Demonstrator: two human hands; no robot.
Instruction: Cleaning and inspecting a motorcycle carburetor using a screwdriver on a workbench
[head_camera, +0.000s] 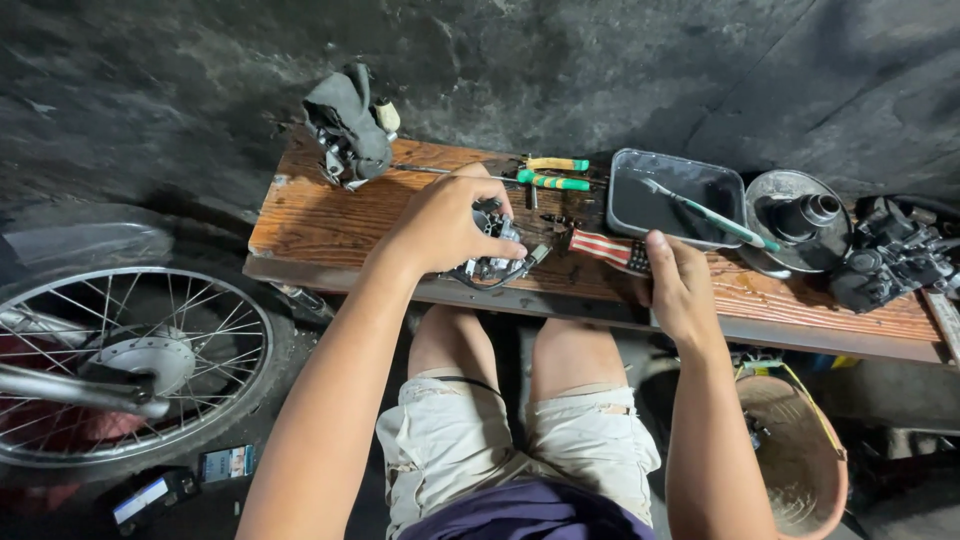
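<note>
My left hand (440, 222) grips a small metal engine part, like a carburettor (492, 250), and holds it on the wooden bench (320, 225). My right hand (677, 285) rests at the bench's front edge, its fingertips touching a red and white striped rag (603, 247). Whether it grips the rag I cannot tell. Two green and yellow screwdrivers (553, 180) lie just beyond the part.
A grey tray (628, 195) holding dark liquid and a toothbrush (715, 218) sits behind my right hand. Further right lie a round metal pulley part (797, 215) and a black engine assembly (893, 258). A dark bundled part (349, 125) lies at the back left. A spoked wheel (130, 360) stands at left, a basket (795, 450) at lower right.
</note>
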